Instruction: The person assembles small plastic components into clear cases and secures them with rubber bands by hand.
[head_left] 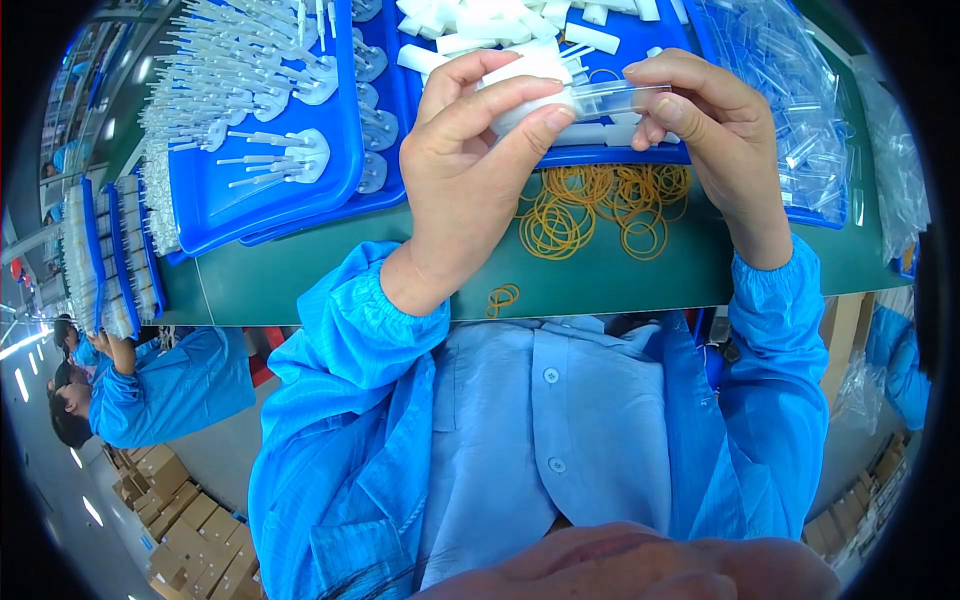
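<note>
My left hand (pixel 465 150) is closed around a white plastic piece with thin prongs (pixel 509 121), held over the near edge of a blue tray. Its prongs point right, toward my right hand. Between thumb and fingers, my right hand (pixel 722 125) pinches the far end of a clear plastic tube (pixel 618 100). The tube's other end meets the prongs, and some of them appear to lie inside it. My fingers hide part of the white piece. Under my hands, white foam-like cylinders (pixel 592 38) fill the tray.
Yellow rubber bands (pixel 555 222) lie on the green table (pixel 400 285) before me. A blue tray (pixel 215 228) at left bears pronged white pieces (pixel 310 155). Clear tubes (pixel 800 150) fill the right tray. Another person (pixel 180 390) in blue works at far left.
</note>
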